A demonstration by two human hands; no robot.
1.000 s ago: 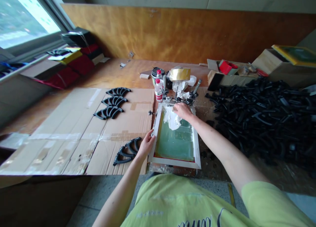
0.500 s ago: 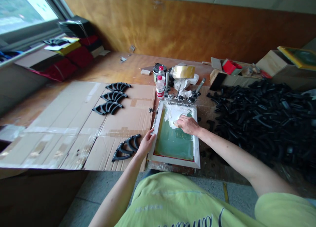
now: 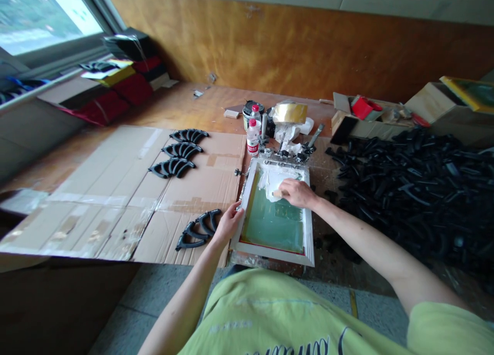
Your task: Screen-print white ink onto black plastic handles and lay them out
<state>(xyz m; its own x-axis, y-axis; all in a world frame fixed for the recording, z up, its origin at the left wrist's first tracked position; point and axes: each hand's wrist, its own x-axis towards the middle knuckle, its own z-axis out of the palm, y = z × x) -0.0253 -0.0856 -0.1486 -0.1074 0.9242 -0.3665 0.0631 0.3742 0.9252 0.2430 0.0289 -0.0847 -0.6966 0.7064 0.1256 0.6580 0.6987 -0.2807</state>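
Note:
A screen printing frame [image 3: 311, 242] with a green mesh lies in front of me, and white ink [image 3: 270, 180] is smeared over the far part of the mesh. My left hand [image 3: 230, 218] grips the frame's left side, fingers on its edge. Over the mesh, my right hand [image 3: 296, 192] is closed on a small squeegee [image 3: 277, 193]; only a brownish end of it shows by the fingertips, at the edge of the ink. Clamps [image 3: 285, 154] hold the frame at its far end. Several curved black plastic parts [image 3: 196, 230] lie beside my left hand.
Cardboard [image 3: 116, 190] covers the table on the left, with more rows of black parts [image 3: 173, 167]. A big heap of black parts [image 3: 417, 190] lies on the right. Bottles [image 3: 252, 136], a tape roll [image 3: 290, 113] and an open box [image 3: 358, 126] stand behind.
The view has shifted slightly. My right hand stays at nearly the same spot on the mesh, and my left hand still grips the frame's side.

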